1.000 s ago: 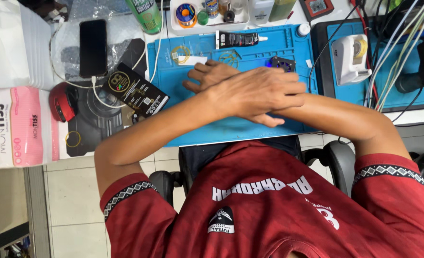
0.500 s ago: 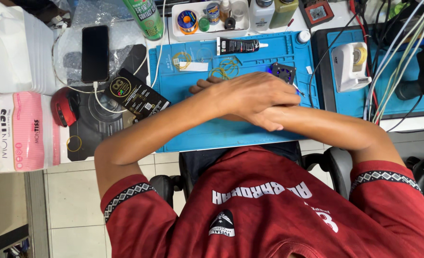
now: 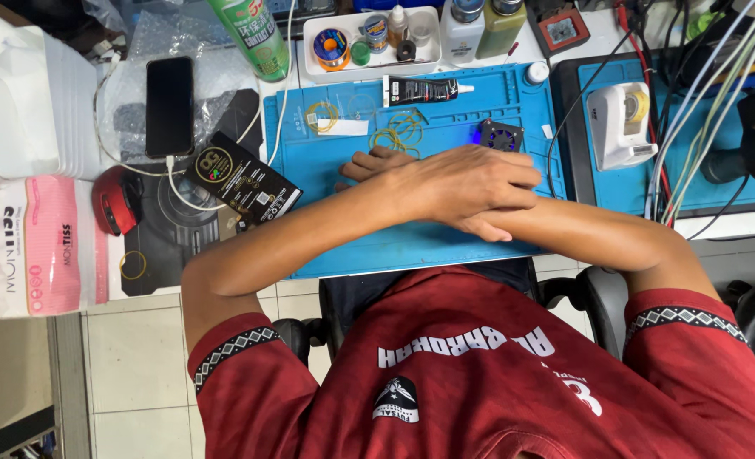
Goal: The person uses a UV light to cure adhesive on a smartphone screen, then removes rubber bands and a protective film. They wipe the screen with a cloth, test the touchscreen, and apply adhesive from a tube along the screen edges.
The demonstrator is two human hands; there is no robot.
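Left hand (image 3: 467,187) over right hand (image 3: 373,164), apparently empty, on blue mat (image 3: 496,106).

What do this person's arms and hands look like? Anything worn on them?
Both arms are bare below short red sleeves, each edged with a black band of white diamond pattern. The left hand and right hand wear no gloves; no watch or ring shows.

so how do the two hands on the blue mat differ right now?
The left hand lies on top with its whole back showing; the right hand sits beneath the left forearm, with only its fingers showing. The left hand's fingers reach toward the small black fan; the right hand's point the opposite way, below the yellow rubber bands. Shared: arms crossed, both flat on the blue mat, nothing visibly held.
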